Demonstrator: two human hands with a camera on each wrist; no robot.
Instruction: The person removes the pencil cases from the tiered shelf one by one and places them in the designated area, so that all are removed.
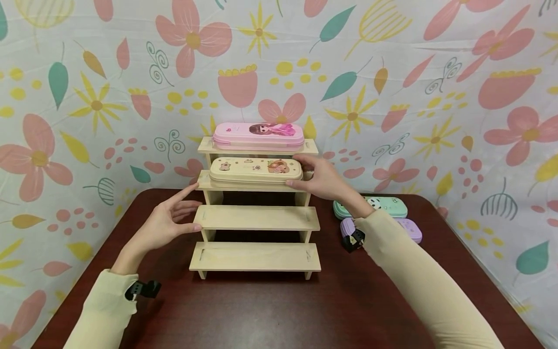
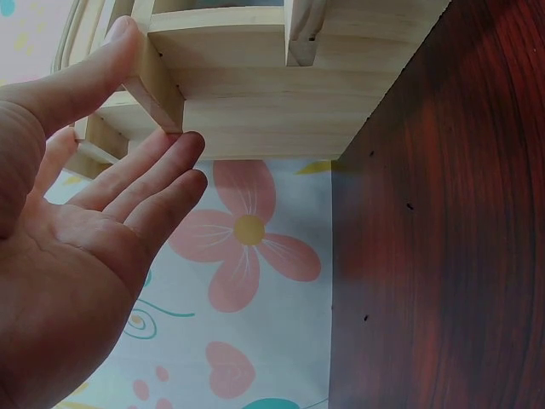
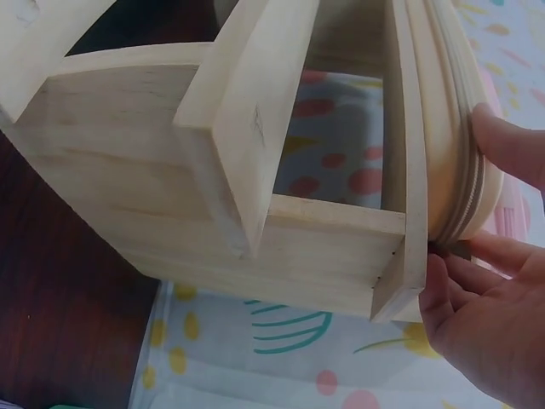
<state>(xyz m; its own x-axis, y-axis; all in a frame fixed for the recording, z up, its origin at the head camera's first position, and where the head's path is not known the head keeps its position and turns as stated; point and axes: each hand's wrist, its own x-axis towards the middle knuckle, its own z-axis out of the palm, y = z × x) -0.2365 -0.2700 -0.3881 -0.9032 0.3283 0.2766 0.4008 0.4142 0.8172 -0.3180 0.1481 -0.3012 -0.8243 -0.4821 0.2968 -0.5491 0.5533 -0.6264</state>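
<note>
A cream pencil case with small printed pictures lies on the second-highest step of a light wooden stepped rack. My right hand grips the case's right end, thumb at the front and index finger toward the back. Seen from the right wrist, the thumb lies against the case near its zipper, other fingers by the step's end. My left hand is spread at the rack's left side. Its thumb and fingertips touch the step ends, holding nothing. A pink pencil case with a doll picture occupies the top step.
Right of the rack, a green pencil case and a purple one lie on the dark table, partly hidden by my right arm. A flower-printed cloth hangs behind the table.
</note>
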